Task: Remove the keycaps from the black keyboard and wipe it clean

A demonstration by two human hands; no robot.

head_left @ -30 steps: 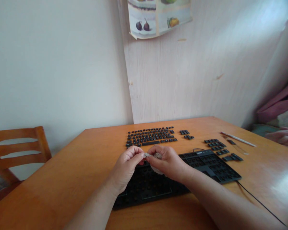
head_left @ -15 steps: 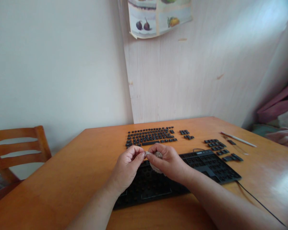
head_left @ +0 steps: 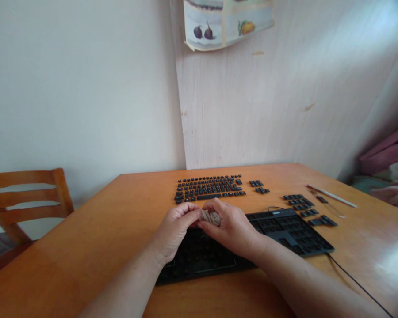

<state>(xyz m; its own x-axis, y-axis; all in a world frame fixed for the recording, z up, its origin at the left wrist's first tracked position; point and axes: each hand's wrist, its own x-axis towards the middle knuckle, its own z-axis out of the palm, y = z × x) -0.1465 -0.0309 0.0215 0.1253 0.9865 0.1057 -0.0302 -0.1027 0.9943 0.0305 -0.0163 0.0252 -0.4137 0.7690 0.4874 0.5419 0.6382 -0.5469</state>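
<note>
A small wad of beige-grey cloth (head_left: 212, 217), twisted and bunched up, is held between my two hands above the keyboard base. My left hand (head_left: 175, 229) pinches its left end between thumb and fingers. Wrapped round the other side of the cloth is my right hand (head_left: 234, 227), its thumb lying along the front. Below both hands lies a black keyboard base (head_left: 215, 260) with its keycaps off, partly covered by my hands and right forearm.
Behind the base, loose black keycaps (head_left: 208, 197) lie in keyboard order. Smaller groups of keycaps (head_left: 298, 202) sit to the right, near a thin white stick-like tool (head_left: 331, 195) and a wire tool with a dark handle (head_left: 322, 199). A cable (head_left: 358, 285) runs off right; a wooden chair (head_left: 29, 194) stands left.
My hands have drawn closer together on the cloth, and more of its twisted part shows between the fingers. The view has shifted slightly left.
</note>
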